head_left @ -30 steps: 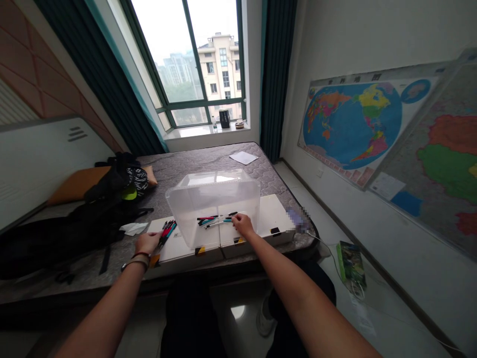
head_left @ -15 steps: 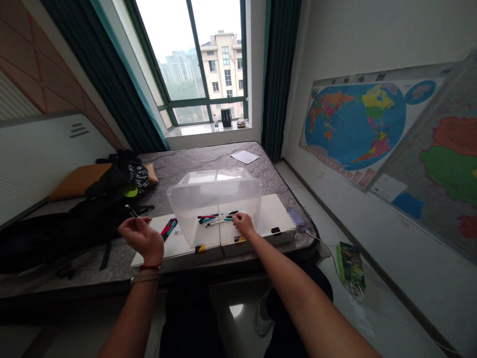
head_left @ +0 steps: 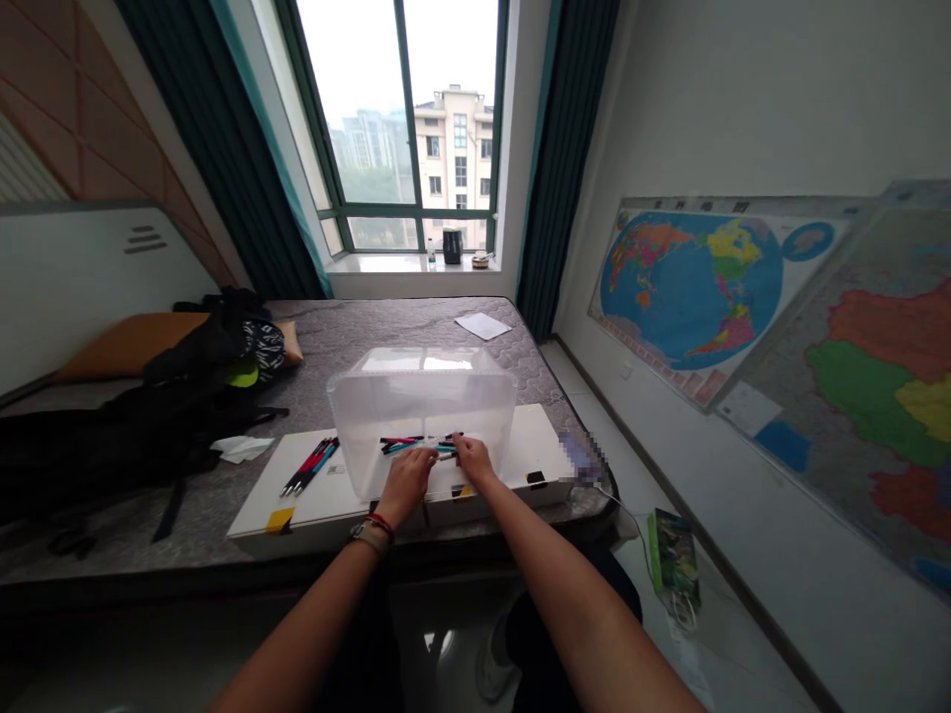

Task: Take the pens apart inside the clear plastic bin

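A clear plastic bin (head_left: 349,416) lies on its side, its open mouth facing me. Loose pens (head_left: 401,442) in red, teal, black and white are heaped inside. My left hand (head_left: 408,482) reaches into the mouth, its fingers closed on a pale pen (head_left: 446,457) between the two hands. Beside it, my right hand (head_left: 474,461) pinches a pen at the right end of the heap; its fingertips partly cover it. Left of the bin, a row of red, black and teal pens (head_left: 310,465) rests side by side on the white box (head_left: 260,495).
The white boxes stand on a grey mattress (head_left: 357,322). A crumpled tissue (head_left: 242,449) and a black bag (head_left: 96,436) are at the left. A paper sheet (head_left: 482,326) lies behind the bin. A green box (head_left: 673,555) with a cable is on the floor at right.
My left hand has moved right, from beside the row of pens into the bin's mouth next to my right hand. My right hand stays at the heap. The view has shifted slightly.
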The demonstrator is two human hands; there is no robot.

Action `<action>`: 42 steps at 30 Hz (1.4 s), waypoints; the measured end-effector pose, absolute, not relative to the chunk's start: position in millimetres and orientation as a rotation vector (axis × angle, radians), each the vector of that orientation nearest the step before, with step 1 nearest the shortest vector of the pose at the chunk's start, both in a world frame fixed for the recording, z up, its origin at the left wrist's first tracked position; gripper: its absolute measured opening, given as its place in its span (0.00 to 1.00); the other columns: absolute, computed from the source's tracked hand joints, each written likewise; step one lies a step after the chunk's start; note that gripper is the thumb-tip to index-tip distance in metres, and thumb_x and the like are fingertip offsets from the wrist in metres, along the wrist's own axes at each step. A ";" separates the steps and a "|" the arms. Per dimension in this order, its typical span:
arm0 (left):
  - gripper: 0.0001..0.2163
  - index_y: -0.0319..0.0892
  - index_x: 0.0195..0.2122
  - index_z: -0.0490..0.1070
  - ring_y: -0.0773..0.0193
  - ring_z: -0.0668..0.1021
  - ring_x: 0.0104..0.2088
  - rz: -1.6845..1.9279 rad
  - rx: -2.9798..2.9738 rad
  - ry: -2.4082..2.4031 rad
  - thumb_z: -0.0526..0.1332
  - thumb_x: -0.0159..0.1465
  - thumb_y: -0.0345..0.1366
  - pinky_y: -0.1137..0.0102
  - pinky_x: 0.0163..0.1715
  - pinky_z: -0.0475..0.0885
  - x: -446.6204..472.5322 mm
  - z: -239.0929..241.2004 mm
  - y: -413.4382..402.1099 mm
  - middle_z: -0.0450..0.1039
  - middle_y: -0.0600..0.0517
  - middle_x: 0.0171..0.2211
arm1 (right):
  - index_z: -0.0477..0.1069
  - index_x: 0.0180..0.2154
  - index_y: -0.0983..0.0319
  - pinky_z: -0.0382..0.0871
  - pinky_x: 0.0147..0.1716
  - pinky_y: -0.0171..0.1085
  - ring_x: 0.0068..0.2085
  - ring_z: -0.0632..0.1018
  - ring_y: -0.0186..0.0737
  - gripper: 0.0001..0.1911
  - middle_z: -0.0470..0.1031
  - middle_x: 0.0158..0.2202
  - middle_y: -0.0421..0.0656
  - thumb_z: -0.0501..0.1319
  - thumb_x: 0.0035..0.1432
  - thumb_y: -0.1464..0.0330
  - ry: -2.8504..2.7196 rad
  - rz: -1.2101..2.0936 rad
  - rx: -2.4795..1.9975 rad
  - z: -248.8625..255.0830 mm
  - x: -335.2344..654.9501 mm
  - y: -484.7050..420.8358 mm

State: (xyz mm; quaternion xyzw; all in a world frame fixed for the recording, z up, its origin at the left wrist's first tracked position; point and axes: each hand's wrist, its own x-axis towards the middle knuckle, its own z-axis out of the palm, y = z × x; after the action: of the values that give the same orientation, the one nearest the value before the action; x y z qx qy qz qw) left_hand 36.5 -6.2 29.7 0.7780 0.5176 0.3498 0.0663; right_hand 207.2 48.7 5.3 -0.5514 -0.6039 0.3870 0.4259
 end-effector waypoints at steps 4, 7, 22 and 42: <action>0.12 0.46 0.43 0.74 0.52 0.73 0.46 1.046 2.432 1.581 0.51 0.69 0.38 0.57 0.51 0.65 33.0 19.1 3.6 0.76 0.45 0.39 | 0.67 0.19 0.61 0.60 0.27 0.30 0.23 0.70 0.33 0.27 0.68 0.17 0.37 0.52 0.62 0.51 -1.605 0.904 -1.352 2.9 208.0 51.3; 0.13 0.45 0.44 0.73 0.52 0.72 0.47 1.105 2.405 1.634 0.50 0.69 0.37 0.57 0.51 0.65 30.8 13.1 2.4 0.75 0.45 0.40 | 0.67 0.18 0.61 0.61 0.29 0.30 0.24 0.71 0.33 0.28 0.69 0.18 0.38 0.51 0.62 0.50 -1.632 0.909 -1.361 3.3 208.1 50.4; 0.19 0.44 0.54 0.67 0.60 0.76 0.32 1.209 2.125 1.738 0.52 0.68 0.48 0.67 0.36 0.70 27.6 -3.1 -4.2 0.74 0.51 0.32 | 0.64 0.17 0.60 0.58 0.22 0.32 0.18 0.64 0.33 0.31 0.62 0.13 0.37 0.50 0.62 0.47 -1.502 1.049 -1.289 -1.1 205.7 54.0; 0.21 0.51 0.52 0.68 0.58 0.80 0.37 0.953 1.922 1.840 0.45 0.69 0.54 0.70 0.33 0.66 25.2 11.1 -2.3 0.80 0.55 0.33 | 0.65 0.21 0.61 0.56 0.20 0.32 0.18 0.63 0.31 0.28 0.64 0.16 0.36 0.51 0.62 0.47 -1.532 1.187 -1.231 -12.6 206.2 60.6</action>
State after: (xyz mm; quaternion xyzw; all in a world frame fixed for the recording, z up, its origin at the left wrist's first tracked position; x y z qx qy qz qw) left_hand 25.2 -2.3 11.1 0.6717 0.6429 0.3331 0.1569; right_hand 206.2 60.6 -12.6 -0.4888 -0.6085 0.4715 0.4106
